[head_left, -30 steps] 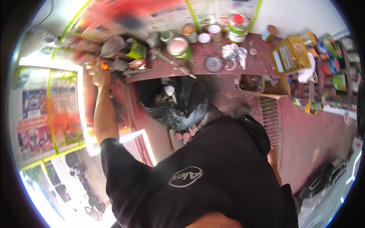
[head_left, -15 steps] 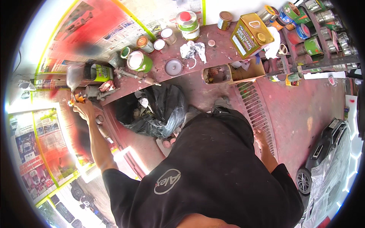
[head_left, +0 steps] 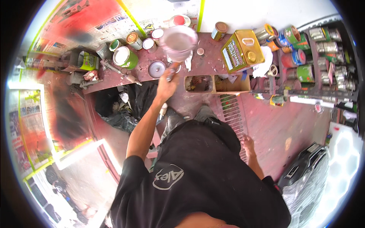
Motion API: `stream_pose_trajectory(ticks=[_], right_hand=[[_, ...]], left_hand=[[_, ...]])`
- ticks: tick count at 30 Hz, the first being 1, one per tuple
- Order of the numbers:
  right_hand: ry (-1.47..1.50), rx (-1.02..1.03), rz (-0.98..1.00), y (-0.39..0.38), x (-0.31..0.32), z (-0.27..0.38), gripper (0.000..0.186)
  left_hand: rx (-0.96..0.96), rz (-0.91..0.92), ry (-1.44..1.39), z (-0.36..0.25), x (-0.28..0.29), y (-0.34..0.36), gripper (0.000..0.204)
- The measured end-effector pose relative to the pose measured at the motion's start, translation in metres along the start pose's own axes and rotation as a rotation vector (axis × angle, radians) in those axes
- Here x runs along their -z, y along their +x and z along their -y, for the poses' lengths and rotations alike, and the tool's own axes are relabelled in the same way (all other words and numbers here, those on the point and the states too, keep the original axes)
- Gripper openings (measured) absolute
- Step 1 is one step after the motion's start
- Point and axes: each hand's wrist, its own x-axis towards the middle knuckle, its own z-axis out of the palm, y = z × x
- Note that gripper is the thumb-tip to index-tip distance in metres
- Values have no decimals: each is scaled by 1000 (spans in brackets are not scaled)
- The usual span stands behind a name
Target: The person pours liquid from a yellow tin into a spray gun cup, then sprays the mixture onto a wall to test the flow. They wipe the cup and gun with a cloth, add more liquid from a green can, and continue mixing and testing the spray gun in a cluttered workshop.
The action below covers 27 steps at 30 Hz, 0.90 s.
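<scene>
My left hand [head_left: 166, 86] is closed around what looks like a paint spray gun [head_left: 178, 43], raised over the bench [head_left: 148, 66]. Its pale round cup is smeared by motion and covers part of a red-capped can [head_left: 179, 19] and a crumpled white rag [head_left: 189, 62]. Beside the hand, a round grey lid [head_left: 157, 69] lies on the bench. Low at my right side hangs my right hand [head_left: 248, 146], empty, its fingers loosely bent and apart.
A green-sided can [head_left: 125, 59] and several smaller cans stand at the bench's left. To the right are a gold tin [head_left: 243, 51], a cardboard box [head_left: 232, 86] and a can rack [head_left: 311, 57]. Below the bench sits a black bin bag [head_left: 118, 110]; a floor grate [head_left: 232, 110] runs beside me.
My left hand has brought the spray gun from the far left, by the papered wall, to the middle of the bench. The view has shifted; my right hand still hangs by my side.
</scene>
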Motion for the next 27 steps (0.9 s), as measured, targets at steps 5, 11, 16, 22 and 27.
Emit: stream_pose_trajectory(ticks=[5, 11, 16, 22, 27], right_hand=[[143, -13, -101, -25, 55, -4, 43], [-218, 109, -262, -49, 74, 9, 41], [-292, 158, -226, -28, 70, 27, 39], [-365, 216, -187, -3, 47, 55, 36], [-424, 285, -161, 13, 26, 75, 33]], left_hand=[[-115, -49, 165, 13, -96, 85, 48], [9, -148, 157, -4, -134, 143, 52], [44, -194, 141, 17, -137, 169, 66], [-13, -219, 156, 25, -140, 171, 65], [-4, -121, 159, 29, -125, 172, 53]])
